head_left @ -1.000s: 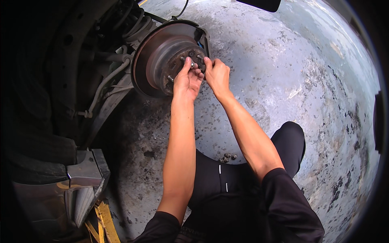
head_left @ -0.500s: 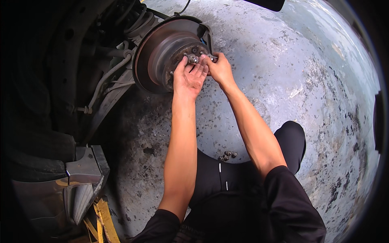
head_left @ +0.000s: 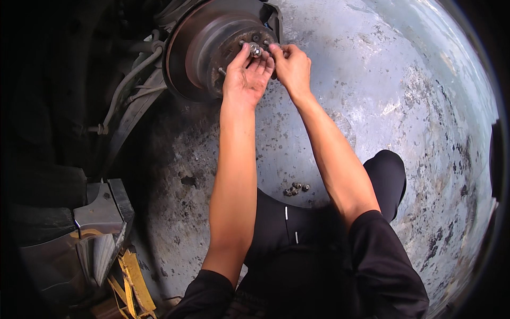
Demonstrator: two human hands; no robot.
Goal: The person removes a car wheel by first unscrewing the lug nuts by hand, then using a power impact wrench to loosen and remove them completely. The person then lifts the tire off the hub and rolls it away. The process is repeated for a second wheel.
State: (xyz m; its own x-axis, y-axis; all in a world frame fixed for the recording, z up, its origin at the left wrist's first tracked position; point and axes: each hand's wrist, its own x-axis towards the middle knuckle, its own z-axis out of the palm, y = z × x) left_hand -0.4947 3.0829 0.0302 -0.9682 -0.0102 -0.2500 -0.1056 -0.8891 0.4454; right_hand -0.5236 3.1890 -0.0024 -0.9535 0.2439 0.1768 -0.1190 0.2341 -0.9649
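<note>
A rusty brake disc (head_left: 183,58) with its hub face and wheel studs (head_left: 222,70) is at the upper middle. My left hand (head_left: 246,82) is at the hub, palm up, its thumb and curled fingers around shiny lug nuts (head_left: 255,51); how many is hard to tell. Just to its right, my right hand (head_left: 293,68) is closed in a pinch beside a stud at the hub's right side. Whatever lies between those fingertips is hidden. Several more lug nuts (head_left: 295,188) lie in a small heap on the floor, in front of my lap.
Suspension arms and rods (head_left: 130,80) run left of the disc, under the dark car body. A grey body panel edge (head_left: 101,212) juts out at lower left, above a yellow stand (head_left: 135,282). My bent knee (head_left: 387,173) rises on the right over the stained grey floor (head_left: 372,95).
The view has shifted, so disc, hands and floor nuts sit higher in the picture. My right fingers have turned and drawn in closer together at the right stud. The left hand keeps its nuts.
</note>
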